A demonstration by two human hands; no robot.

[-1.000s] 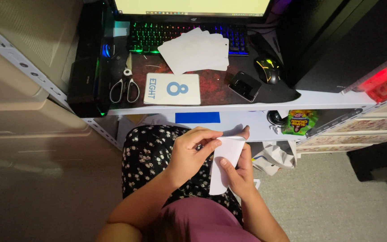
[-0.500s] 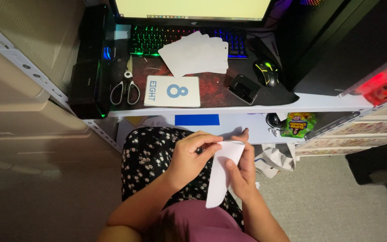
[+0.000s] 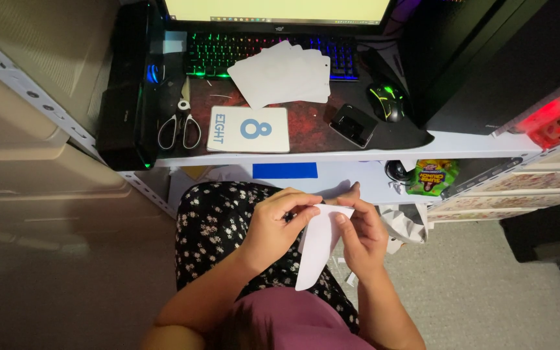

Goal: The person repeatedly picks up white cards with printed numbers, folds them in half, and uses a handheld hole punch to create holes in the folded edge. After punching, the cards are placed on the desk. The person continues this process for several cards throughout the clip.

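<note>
Head view: left hand (image 3: pixel 279 223) and right hand (image 3: pixel 358 233) pinch a white card (image 3: pixel 315 249).

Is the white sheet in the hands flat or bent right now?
Bent. The white sheet curves between the left hand and right hand, its lower corner hanging over the lap.

Both hands hold a white card (image 3: pixel 315 249) over the lap: the left hand (image 3: pixel 280 223) pinches its top edge, the right hand (image 3: pixel 358 233) grips its right side. On the desk (image 3: pixel 461 144) above lie scissors (image 3: pixel 179 126), a number card (image 3: pixel 249 129), a fan of blank cards (image 3: pixel 283 73), a keyboard (image 3: pixel 221 48) and a mouse (image 3: pixel 385 102).
</note>
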